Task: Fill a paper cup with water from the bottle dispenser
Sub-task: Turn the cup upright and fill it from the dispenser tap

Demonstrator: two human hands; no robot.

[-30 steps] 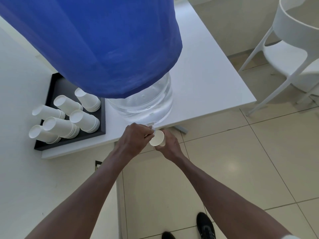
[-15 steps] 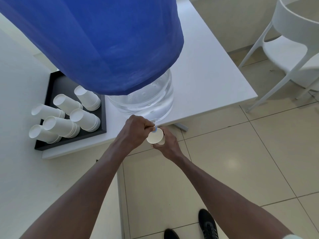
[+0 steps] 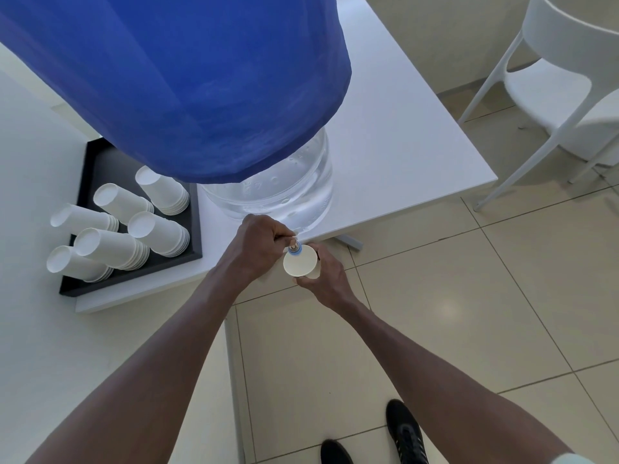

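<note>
A big clear water bottle under a blue cover stands at the front edge of the white table. Its small blue tap sticks out over the table edge. My left hand is closed around the tap's handle. Just below the tap, my right hand holds a white paper cup with its mouth up. I cannot see whether water is in the cup.
A black tray with several stacks of upturned paper cups sits left of the bottle. A white chair stands at the right on the tiled floor. A white wall is at the left. My black shoes show below.
The cup has shifted slightly toward me and sits directly under the tap, whose blue tip now shows. My left hand stays on the tap handle.
</note>
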